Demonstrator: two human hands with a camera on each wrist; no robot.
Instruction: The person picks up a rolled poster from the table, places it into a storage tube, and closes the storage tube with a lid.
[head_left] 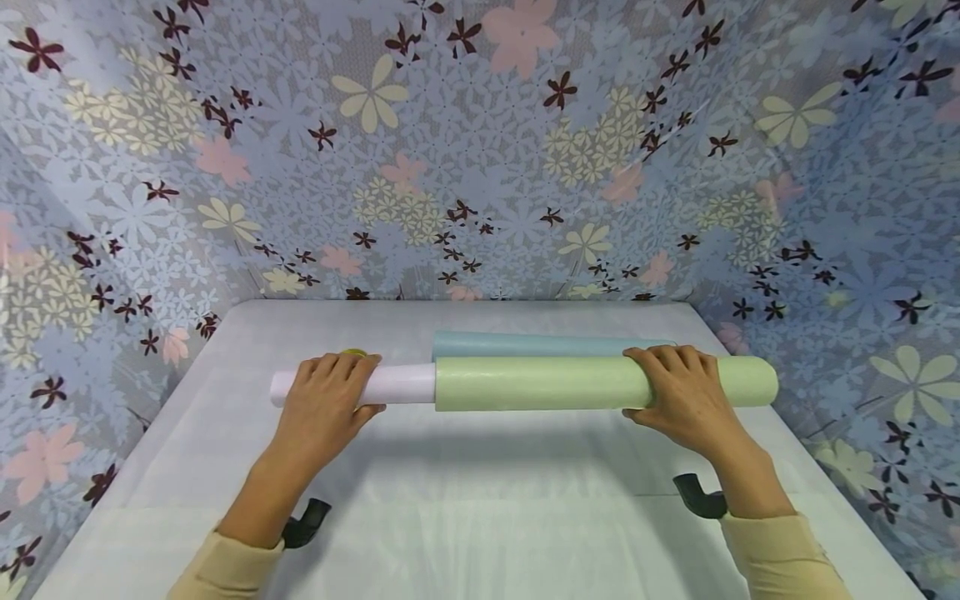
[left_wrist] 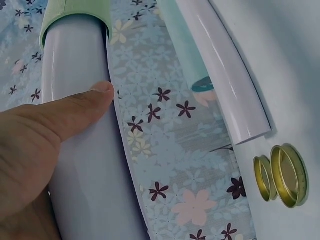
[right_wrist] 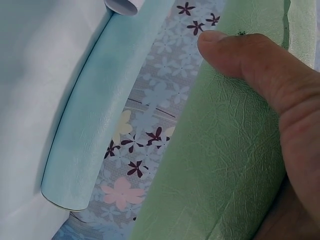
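In the head view my left hand [head_left: 322,400] grips a white tube [head_left: 401,384] near its left end. The thumb lies across the white tube [left_wrist: 80,150] in the left wrist view. The tube's right part runs inside a wider green tube [head_left: 540,383], so its far end is hidden. My right hand [head_left: 682,396] holds the green tube near its rounded right end, fingers over the top and thumb below. Fine creases mark the green surface [right_wrist: 200,150] in the right wrist view. Both tubes are held level, above the table.
A light blue tube [head_left: 510,342] lies behind on the white table [head_left: 480,517]. Beside it lies a second white tube [left_wrist: 232,80], with two gold ring-shaped lids [left_wrist: 289,175] near its end. A flowered cloth [head_left: 480,150] hangs behind the table and at its sides.
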